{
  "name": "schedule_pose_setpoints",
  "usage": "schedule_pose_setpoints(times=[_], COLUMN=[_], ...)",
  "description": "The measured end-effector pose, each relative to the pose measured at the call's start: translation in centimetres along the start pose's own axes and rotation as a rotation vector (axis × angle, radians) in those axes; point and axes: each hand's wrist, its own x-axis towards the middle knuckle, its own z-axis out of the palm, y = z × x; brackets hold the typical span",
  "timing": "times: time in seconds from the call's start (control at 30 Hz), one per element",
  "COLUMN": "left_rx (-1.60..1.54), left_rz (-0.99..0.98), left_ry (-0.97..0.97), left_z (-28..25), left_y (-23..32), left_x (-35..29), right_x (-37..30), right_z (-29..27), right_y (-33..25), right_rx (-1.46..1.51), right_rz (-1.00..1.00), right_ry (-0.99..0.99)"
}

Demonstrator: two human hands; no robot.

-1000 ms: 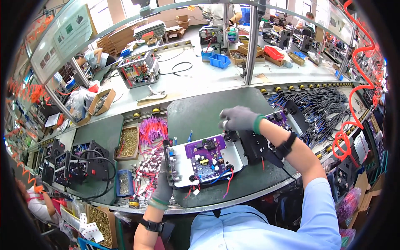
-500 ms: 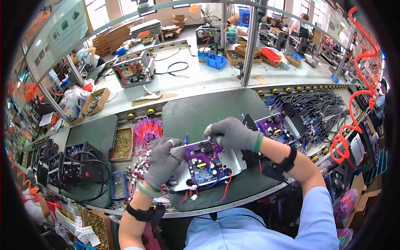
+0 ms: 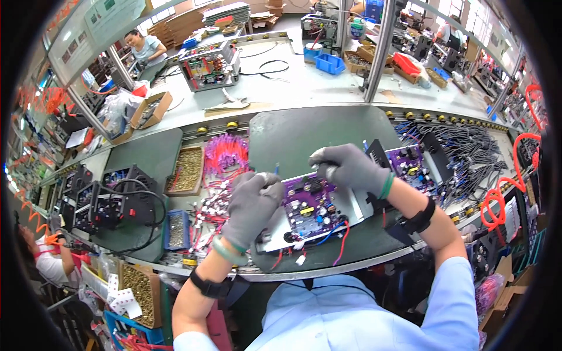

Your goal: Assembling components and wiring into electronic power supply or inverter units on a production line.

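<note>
A purple circuit board (image 3: pixel 310 213) with black, white and yellow parts lies on a bent silver metal plate (image 3: pixel 272 235) in front of me. Red and blue wires hang off its near edge. My left hand (image 3: pixel 254 207), in a grey glove, rests over the plate's left end with its fingers curled; what they hold is hidden. A blue tip (image 3: pixel 277 168) shows just beyond them. Above the board's far right corner is my right hand (image 3: pixel 351 169), gloved as well, thumb and fingertips pinched together. Anything in that pinch is too small to name.
A second purple board (image 3: pixel 413 167) sits at right, before a heap of grey cables (image 3: pixel 462 149). At left are pink-sleeved wires (image 3: pixel 225 153), a carton of brass-coloured small parts (image 3: pixel 187 169), a blue bin (image 3: pixel 177 230) and black units (image 3: pixel 111 199). Metal posts (image 3: pixel 380 52) rise behind.
The whole view has shifted, so the bench appears farther right and higher. My left hand's fingers have curled in more. The right hand keeps nearly the same place over the board.
</note>
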Motion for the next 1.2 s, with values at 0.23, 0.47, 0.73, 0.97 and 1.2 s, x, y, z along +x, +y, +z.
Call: schedule_pose_setpoints(times=[0.23,0.47,0.73,0.97,1.2], left_rx=[-0.042,-0.071,-0.167,-0.117,-0.571], left_rz=[-0.069,-0.029,0.000,-0.074,-0.223], left_ry=[0.007,0.035,0.090,-0.019,0.056], left_z=[-0.4,-0.3,-0.2,-0.3,-0.5], left_y=[0.3,0.2,0.2,-0.1,-0.4], left_x=[-0.6,-0.8,-0.5,-0.6,-0.6], right_x=[2.5,4.2,6.3,7.9,2.0], right_z=[-1.4,-0.7,-0.7,0.1,1.2], right_y=[-1.3,-2.5,-3.7,-3.0,-0.8], right_rx=[-0.827,-0.944,-0.982,-0.982,-0.903], right_rz=[-0.018,0.072,0.110,0.204,-0.197], right_ry=[-0.291,-0.509,-0.666,-0.782,-0.232])
